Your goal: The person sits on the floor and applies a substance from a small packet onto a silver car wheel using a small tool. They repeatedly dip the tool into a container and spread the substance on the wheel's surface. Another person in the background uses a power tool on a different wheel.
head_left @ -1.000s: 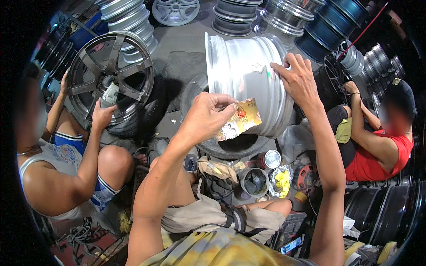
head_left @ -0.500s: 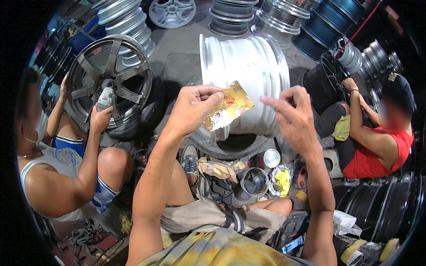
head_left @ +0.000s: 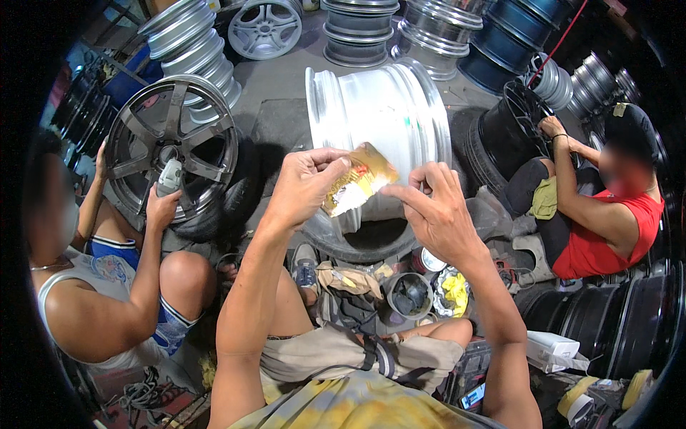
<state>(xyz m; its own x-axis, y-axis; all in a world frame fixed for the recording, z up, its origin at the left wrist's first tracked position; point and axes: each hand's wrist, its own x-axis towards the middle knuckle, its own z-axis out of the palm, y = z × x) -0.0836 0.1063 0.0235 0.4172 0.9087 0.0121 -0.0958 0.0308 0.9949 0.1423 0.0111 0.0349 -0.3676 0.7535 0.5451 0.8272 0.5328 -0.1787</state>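
Observation:
My left hand (head_left: 294, 191) pinches a torn piece of gold printed card (head_left: 359, 179) between thumb and fingers. It has red and yellow marks, and its ragged lower edge is whitish. My right hand (head_left: 441, 214) has its thumb and forefinger closed at the card's right edge, the other fingers curled. Just beyond the hands, a bright silver wheel rim (head_left: 382, 100) lies on its side on a black tire (head_left: 343, 250). A small green mark shows on its barrel.
On the left a co-worker holds a pale tool (head_left: 170, 177) against a dark spoked wheel (head_left: 132, 154). Another, on the right, handles a black rim (head_left: 504, 132). A tub (head_left: 409, 294) and yellow cloth (head_left: 455, 292) sit near my legs. Stacked rims (head_left: 361, 32) stand behind.
My right hand has come left and down to the card's edge, its forefinger no longer stretched out in the air. The card has tilted slightly in my left hand. The whole view has shifted a little.

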